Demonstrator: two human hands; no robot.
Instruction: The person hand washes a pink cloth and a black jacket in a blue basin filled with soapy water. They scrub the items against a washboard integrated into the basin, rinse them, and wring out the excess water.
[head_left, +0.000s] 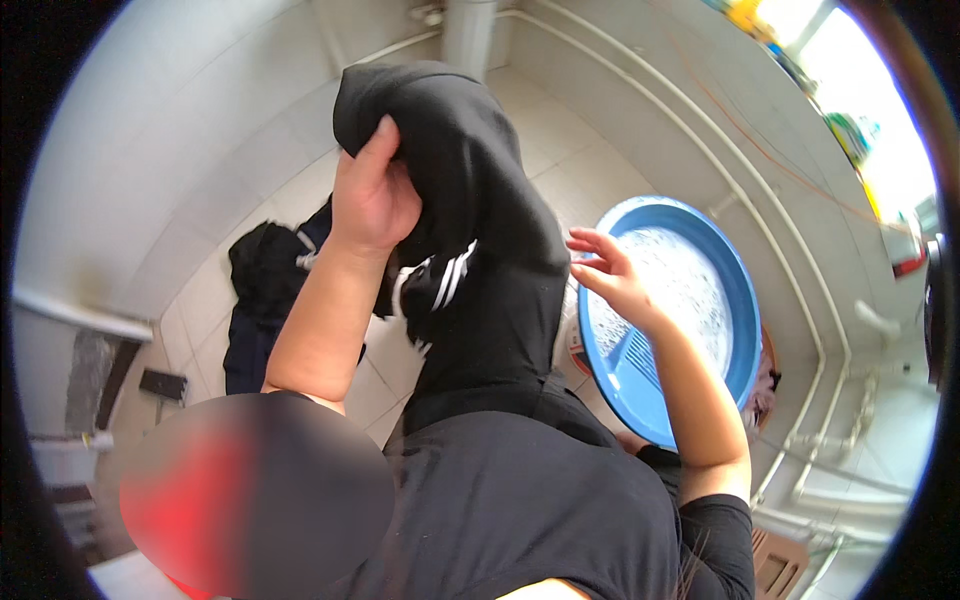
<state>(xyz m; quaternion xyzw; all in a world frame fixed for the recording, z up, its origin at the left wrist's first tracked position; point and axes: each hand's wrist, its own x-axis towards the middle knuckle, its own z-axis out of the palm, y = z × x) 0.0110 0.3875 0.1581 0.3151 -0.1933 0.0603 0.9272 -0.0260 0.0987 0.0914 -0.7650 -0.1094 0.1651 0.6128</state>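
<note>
Honestly, the left hand (378, 195) had the better hold: its thumb pressed over the far end of the black garment (462, 150), with its fingers mostly hidden behind the cloth. From there the fabric ran back toward the body, white stripes (455, 275) showing nearer and a bit right of that hand; where it met the person's own dark clothes was hard to tell. The right hand (610, 275) hung by the cloth's right edge, fingers loosely parted around nothing visible; whether the tips touched fabric wasn't clear. Just right of it sat the blue tub (745, 310) of suds (675, 270), and a dark clothes pile (265, 265) lay left of the left hand, nearer the body. With fabric that bulky, a firm left thumb plus a matching right-hand pinch probably made sense, sharing the weight and limiting twists.
</note>
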